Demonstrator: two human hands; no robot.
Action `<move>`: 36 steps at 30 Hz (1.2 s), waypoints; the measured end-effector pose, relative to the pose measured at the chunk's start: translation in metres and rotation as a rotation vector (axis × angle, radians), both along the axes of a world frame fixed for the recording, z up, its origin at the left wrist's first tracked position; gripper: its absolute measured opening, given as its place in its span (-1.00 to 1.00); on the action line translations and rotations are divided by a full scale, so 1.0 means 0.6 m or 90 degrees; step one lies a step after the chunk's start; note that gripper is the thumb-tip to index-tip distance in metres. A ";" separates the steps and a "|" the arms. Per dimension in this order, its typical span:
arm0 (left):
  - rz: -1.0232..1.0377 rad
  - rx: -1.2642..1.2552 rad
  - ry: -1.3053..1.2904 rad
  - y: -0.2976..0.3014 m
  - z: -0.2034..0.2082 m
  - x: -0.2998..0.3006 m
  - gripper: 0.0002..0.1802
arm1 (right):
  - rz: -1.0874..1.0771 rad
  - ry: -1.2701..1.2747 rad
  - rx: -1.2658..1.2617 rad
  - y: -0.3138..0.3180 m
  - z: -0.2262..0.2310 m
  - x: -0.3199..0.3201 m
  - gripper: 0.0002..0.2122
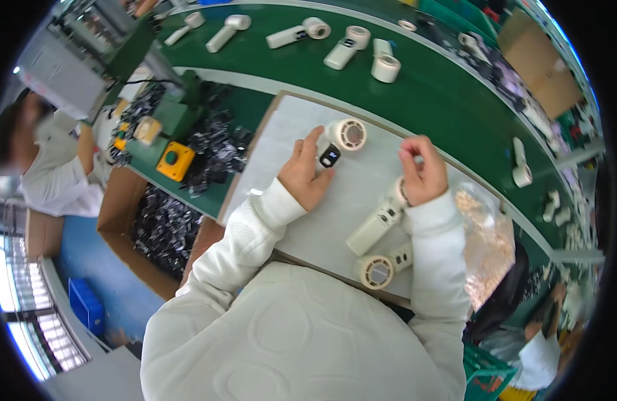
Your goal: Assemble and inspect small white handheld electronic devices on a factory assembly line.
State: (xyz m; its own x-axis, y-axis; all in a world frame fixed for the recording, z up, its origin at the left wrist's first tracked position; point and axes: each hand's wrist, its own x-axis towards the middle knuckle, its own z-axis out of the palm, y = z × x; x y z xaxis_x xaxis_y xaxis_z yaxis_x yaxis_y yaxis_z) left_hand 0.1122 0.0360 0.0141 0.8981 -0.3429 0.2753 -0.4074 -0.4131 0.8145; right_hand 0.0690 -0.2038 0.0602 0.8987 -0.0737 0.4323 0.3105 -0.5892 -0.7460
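Note:
My left hand (300, 172) curls round a white handheld fan (352, 134) on the pale work board (291, 134), thumb and fingers on either side of its body. The fan's round head points away to the right, and a small dark display faces up. My right hand (425, 175) is raised over the board's right side, thumb and fingertips pinched together. Whatever they hold, if anything, is too small to make out. Below that hand lies a second white fan (372, 227), partly hidden by it. A third fan (377, 272) lies nearer me, partly under my right sleeve.
Several white fans lie on the green conveyor belt (255, 63) beyond the board. A clear bag of small beige pieces (485, 247) sits at right. Leftward are a yellow button box (175, 161), dark shiny pieces, a cardboard box (124, 207) and a seated person.

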 end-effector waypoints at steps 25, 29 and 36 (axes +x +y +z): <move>0.473 0.367 -0.195 1.049 -0.004 0.467 -0.38 | 0.019 0.017 0.026 0.006 -0.018 0.009 -0.85; 0.270 0.515 -0.237 1.022 -0.029 0.550 -0.42 | 0.000 0.011 0.025 0.003 -0.021 0.005 -0.85; 0.442 0.036 -0.345 0.636 0.080 0.267 -0.68 | -0.033 0.015 0.061 -0.010 -0.019 -0.004 -0.87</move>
